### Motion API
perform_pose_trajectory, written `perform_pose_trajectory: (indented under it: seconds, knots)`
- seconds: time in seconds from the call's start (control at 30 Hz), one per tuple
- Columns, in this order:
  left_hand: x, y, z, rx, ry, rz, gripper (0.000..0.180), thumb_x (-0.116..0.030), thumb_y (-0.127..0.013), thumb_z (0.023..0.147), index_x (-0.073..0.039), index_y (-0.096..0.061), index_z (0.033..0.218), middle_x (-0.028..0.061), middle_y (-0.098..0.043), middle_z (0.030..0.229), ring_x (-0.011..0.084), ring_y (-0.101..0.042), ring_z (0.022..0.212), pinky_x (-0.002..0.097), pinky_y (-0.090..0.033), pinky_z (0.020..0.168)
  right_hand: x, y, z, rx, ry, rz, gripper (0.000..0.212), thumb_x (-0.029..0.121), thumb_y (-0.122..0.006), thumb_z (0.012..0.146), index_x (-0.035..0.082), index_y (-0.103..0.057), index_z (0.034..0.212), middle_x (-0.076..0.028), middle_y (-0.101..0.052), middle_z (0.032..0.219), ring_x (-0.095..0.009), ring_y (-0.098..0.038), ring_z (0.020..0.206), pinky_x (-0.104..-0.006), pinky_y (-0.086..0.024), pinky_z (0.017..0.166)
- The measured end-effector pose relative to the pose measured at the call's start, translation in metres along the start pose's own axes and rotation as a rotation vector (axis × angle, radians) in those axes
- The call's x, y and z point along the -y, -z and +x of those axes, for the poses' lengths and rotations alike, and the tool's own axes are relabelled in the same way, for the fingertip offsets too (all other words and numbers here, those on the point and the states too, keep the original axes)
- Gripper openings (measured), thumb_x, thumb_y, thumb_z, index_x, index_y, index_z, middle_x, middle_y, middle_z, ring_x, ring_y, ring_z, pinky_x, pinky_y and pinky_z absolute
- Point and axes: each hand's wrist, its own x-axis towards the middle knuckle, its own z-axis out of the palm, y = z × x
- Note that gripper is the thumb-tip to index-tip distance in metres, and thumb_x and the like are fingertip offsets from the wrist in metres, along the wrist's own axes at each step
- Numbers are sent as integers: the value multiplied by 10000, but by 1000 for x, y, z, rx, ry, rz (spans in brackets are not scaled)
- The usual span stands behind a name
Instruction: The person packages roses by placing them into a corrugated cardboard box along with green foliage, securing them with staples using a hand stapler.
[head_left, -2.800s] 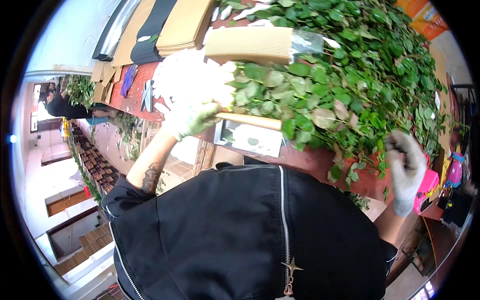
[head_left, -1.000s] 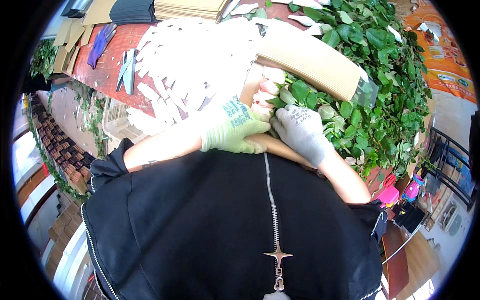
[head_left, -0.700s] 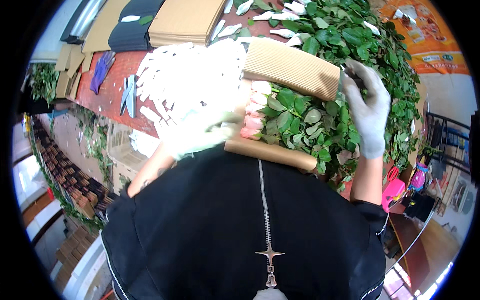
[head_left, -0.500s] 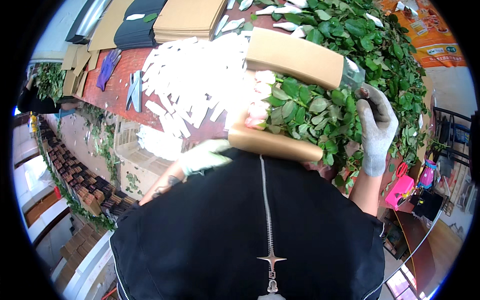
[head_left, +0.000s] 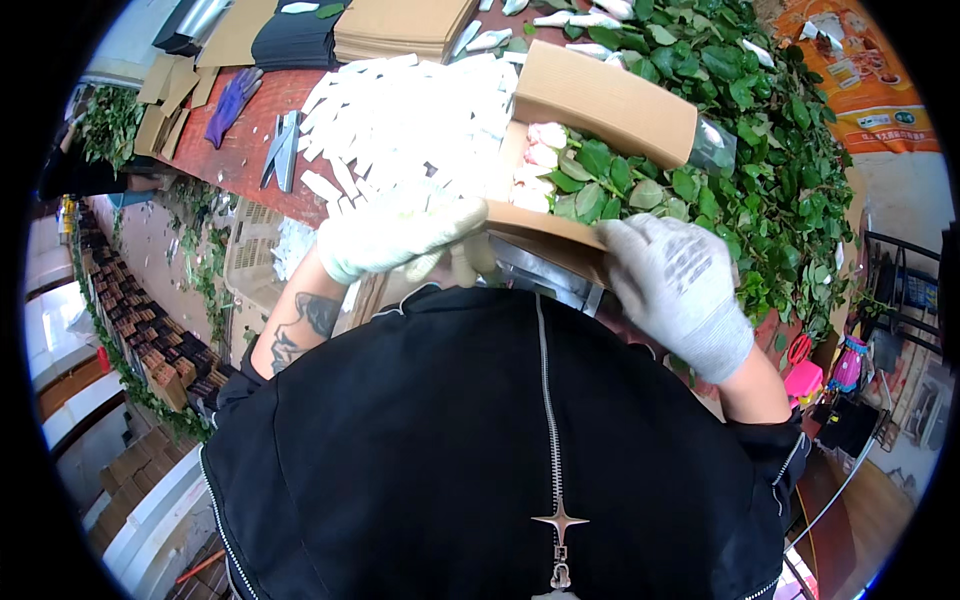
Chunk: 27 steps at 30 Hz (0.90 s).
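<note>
- The left hand (head_left: pixel 400 238), in a pale glove, reached to the left end of a kraft cardboard sheet (head_left: pixel 545 226); its fingers were partly curled, but whether they gripped the sheet could not be told.
- The pale pink roses (head_left: pixel 541 150) lay just beyond that sheet, heads to the left, leafy stems running right.
- The right hand (head_left: pixel 675 285), in a grey-white glove, was closed narrowly on the sheet's right end.
- The step in hand looked like folding the sheet's near edge up around the roses; the next move seemed to call for both hands drawing it evenly over the blooms without crushing petals.
- On the red table (head_left: pixel 222 183), from the left, lay a purple glove (head_left: pixel 231 106), a grey scissor-shaped tool (head_left: pixel 283 150), a bright heap of white strips (head_left: pixel 400 115), a stack of tan cardboard (head_left: pixel 605 100) beyond the roses, and a broad mass of green leaves (head_left: pixel 770 190).
- In the room, a co-worker (head_left: pixel 85 178) in dark clothing stood at far left, above long rows of stacked bundles (head_left: pixel 130 310); a beige plastic crate (head_left: pixel 250 255) sat beside the table.
- At right hung an orange printed sheet (head_left: pixel 875 85), with a black metal rack (head_left: pixel 905 285) below.
</note>
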Motion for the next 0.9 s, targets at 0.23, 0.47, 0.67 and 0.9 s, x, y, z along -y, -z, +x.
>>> perform_pose_trajectory:
  seconds: [0.23,0.47,0.67,0.9]
  knots:
    - [41,20,79,-428,-368,76,352,-298,-681,882,0,-654,1067,-27,-599,768,44,-499,650,200,-421,574,-38,-15,39,29,-299,-135,117,205,-590,827,100,-601,877,-117,-650,817,-281,-651,770,-414,-516,683]
    - [62,14,140,-547,-147,549,365,-366,-671,865,-40,-633,706,38,-583,565,137,-514,498,318,-419,514,-69,-75,44,-412,307,-141,494,191,-683,723,104,-576,1198,-111,-544,1208,-314,-504,1199,-426,-441,966]
    - [77,18,150,-628,-176,599,488,-448,-595,881,-47,-604,604,113,-544,516,234,-523,474,383,-418,519,-59,-113,67,-10,232,158,638,221,-631,755,0,-446,1325,-219,-412,1404,-410,-355,1336,-496,-288,1120]
    - [65,63,82,-710,-373,745,278,-352,-624,851,-83,-686,890,135,-666,831,309,-630,764,404,-482,717,-43,-124,70,33,64,78,674,240,-611,764,-17,-415,1355,-243,-354,1445,-418,-302,1366,-505,-244,1133]
